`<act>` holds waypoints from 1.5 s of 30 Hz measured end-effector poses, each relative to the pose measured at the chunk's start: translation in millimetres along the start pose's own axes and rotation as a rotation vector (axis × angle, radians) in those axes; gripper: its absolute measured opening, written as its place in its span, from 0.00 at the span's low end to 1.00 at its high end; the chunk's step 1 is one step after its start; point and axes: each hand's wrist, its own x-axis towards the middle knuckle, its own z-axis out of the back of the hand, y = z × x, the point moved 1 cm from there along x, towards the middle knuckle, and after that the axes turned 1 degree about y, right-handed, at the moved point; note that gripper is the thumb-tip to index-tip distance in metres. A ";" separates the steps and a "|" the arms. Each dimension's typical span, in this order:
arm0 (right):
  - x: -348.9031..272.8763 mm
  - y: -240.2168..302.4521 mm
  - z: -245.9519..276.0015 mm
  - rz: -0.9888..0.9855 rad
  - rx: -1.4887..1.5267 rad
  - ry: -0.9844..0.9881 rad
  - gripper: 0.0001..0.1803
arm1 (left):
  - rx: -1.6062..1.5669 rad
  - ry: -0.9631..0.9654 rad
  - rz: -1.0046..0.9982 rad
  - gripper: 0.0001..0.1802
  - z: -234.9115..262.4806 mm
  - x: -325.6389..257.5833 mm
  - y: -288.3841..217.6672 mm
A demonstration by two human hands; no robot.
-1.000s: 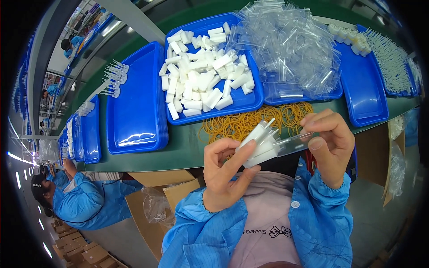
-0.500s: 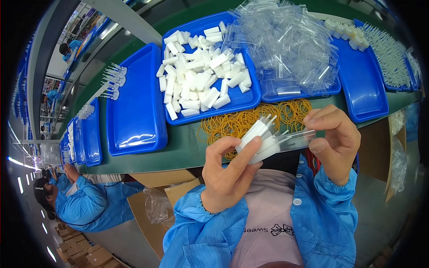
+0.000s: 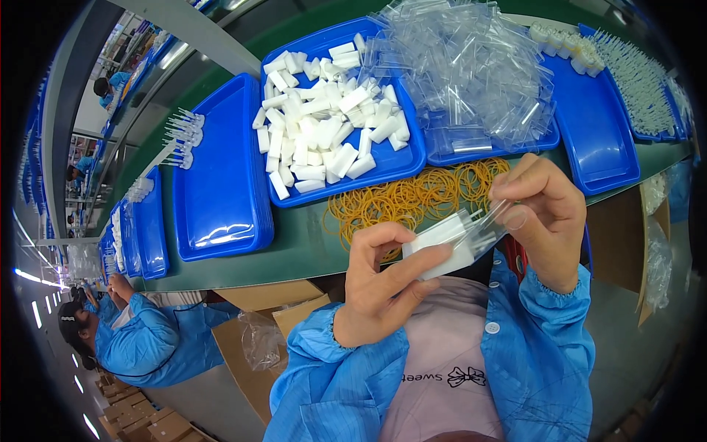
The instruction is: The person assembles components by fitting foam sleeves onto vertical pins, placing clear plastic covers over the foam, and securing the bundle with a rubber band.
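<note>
My left hand (image 3: 383, 287) pinches a small bundle of white block-shaped pieces (image 3: 442, 249) between thumb and fingers. Thin pale prongs stick out from the bundle's right end. Between the thumb and fingertips of my right hand (image 3: 546, 225) is a clear plastic sleeve (image 3: 487, 234). Its near end surrounds the prongs and reaches the white pieces; how far over them it goes I cannot tell. Both hands are in front of my chest, just off the bench's near edge. Behind them, yellow rubber bands (image 3: 390, 200) lie in a loose spread on the green bench.
Similar white blocks (image 3: 317, 132) fill a blue tray (image 3: 401, 166); clear sleeves (image 3: 471, 81) are heaped beside it. Stacked blue trays (image 3: 221, 184) stand left, another blue tray (image 3: 600, 151) right. Cardboard boxes (image 3: 254, 295) sit below the edge. A co-worker in blue (image 3: 155, 331) is at far left.
My right hand has brought the clear sleeve left and onto the pronged end of the bundle. The white pieces now sit closer together, and my left hand has shifted slightly right.
</note>
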 end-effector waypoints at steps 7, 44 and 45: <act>-2.6 -2.7 -6.5 0.205 -0.181 -0.100 0.08 | -0.005 -0.057 0.084 0.22 -2.2 3.2 -2.4; -2.3 -14.1 -14.0 0.167 -0.807 0.381 0.43 | -1.606 0.167 0.831 0.35 -37.9 4.3 31.0; -3.0 -13.9 -14.5 0.165 -0.803 0.386 0.43 | -1.747 0.180 0.846 0.36 -38.9 4.3 33.9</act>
